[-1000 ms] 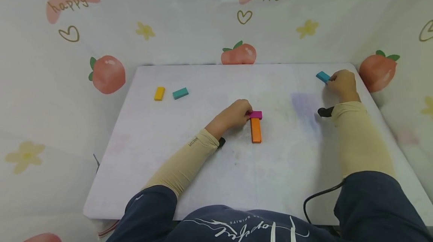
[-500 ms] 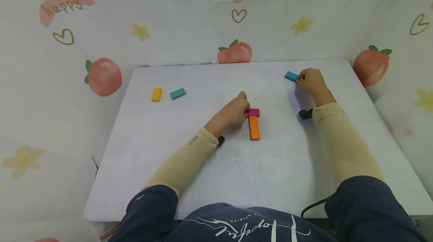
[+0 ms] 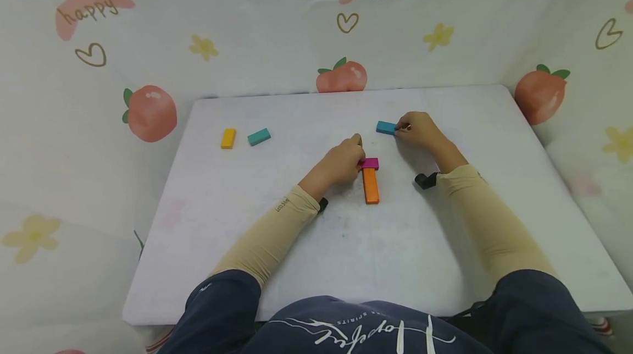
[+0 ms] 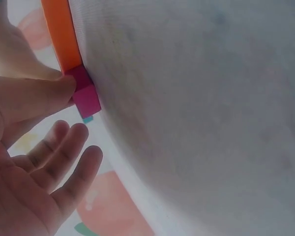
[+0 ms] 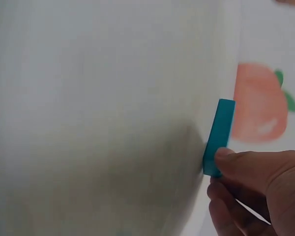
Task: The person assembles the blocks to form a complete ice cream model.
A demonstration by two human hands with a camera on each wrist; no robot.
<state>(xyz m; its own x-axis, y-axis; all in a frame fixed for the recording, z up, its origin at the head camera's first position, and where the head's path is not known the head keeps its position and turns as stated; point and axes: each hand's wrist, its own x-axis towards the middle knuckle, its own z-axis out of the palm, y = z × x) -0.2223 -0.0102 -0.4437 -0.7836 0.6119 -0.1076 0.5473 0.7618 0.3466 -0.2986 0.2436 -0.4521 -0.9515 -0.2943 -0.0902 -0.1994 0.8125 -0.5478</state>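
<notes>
My left hand [image 3: 340, 162] pinches a magenta block [image 3: 370, 163] near the middle of the table. That block lies crosswise against the far end of an orange block [image 3: 371, 186], the two forming a T. In the left wrist view the thumb presses on the magenta block [image 4: 86, 96], and the other fingers spread loosely below. Between thumb and fingers, my right hand [image 3: 420, 130] holds one end of a blue block [image 3: 385, 127], beyond and slightly right of the T. The right wrist view has the blue block [image 5: 220, 135] sticking out past the thumb.
A yellow block [image 3: 228, 138] and a teal block [image 3: 259, 137] lie at the back left of the white table [image 3: 237, 205]. A patterned cloth [image 3: 277, 24] hangs behind it. Each wrist carries a small black camera.
The right hand has carried the blue block left from the far right corner and a little nearer to the T. My left hand stays on the magenta block, its index finger now raised.
</notes>
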